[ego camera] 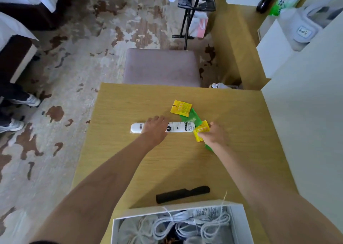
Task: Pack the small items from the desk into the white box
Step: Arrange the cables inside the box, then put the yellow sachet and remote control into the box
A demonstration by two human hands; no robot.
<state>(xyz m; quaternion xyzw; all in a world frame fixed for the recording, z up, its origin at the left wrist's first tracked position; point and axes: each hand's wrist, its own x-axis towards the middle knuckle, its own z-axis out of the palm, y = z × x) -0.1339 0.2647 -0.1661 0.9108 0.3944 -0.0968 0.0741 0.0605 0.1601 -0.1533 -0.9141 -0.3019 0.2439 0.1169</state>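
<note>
one tube (181,127) under left grip (155,127)

The green plastic bottle (285,0), far beyond the light wooden desk (130,104) and to its right, bears white Chinese characters, the top one resembling 绿. On the desk, print on the white plastic tube (181,127) and the yellow square sachets (181,107) is too small to read.

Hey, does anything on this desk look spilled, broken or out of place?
Nothing looks spilled or damaged. The green packet lies askew, partly under the white tube, the far yellow packet and the near yellow packet that the right hand pinches. Cables in the white box are tangled.
</note>
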